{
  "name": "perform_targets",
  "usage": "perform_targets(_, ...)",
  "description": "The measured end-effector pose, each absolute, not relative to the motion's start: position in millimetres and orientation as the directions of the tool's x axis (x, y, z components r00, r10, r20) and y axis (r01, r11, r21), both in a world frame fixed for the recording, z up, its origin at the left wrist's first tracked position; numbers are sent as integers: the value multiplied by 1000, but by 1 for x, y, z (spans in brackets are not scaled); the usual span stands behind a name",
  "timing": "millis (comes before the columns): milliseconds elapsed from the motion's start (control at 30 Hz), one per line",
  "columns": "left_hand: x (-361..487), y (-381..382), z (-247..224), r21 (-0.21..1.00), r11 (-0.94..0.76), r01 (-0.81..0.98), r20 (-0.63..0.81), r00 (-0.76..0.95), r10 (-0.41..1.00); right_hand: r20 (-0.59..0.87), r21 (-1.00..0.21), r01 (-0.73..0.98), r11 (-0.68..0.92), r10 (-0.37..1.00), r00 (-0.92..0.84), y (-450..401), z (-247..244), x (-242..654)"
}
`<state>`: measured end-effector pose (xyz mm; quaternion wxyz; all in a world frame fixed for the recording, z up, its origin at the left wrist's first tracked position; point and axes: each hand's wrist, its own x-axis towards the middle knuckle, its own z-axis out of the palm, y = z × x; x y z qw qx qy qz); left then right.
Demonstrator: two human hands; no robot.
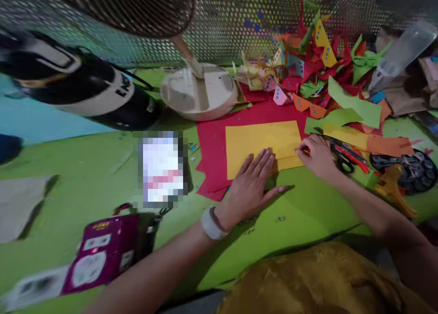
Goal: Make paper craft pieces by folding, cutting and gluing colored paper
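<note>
A sheet of yellow paper lies on red paper in front of me, its near edge partly folded over. My left hand rests flat on the near left part of the yellow sheet, fingers stretched and thumb apart. At the sheet's right end, my right hand is closed, with thumb and forefinger pinching the edge of the yellow paper. Right beside that hand lie scissors and a red utility knife, partly under paper strips.
Folded coloured paper pieces are heaped at the back right. A fan base and a black bottle stand behind. A blurred-out phone-like device and a purple box lie left. A yellow tool sits right.
</note>
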<state>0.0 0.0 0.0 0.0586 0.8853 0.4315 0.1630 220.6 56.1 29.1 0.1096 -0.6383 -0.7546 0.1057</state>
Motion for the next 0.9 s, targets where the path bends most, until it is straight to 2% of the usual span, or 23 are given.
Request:
perform_targets(167,0,1,-1,277,-606,746,225,562,796,0,-297,945,138,990,-144,58,33,225)
perform_targets(500,0,3,-1,249,-607,754,196,574,795,15,-300,949,94,995,-94,62,44,240)
perform_targets(567,0,3,0,251,-604,756,187,575,797,46,-305,941,149,989,-142,59,52,238)
perform_targets(633,0,4,1,249,-603,758,177,577,797,49,-308,913,267,963,-265,55,56,231)
perform_targets(767,0,5,0,244,-610,754,168,587,792,-72,-269,819,507,837,-542,44,44,209)
perform_targets(900,0,5,-4,218,-617,756,199,584,787,-129,-213,775,596,768,-627,38,21,198)
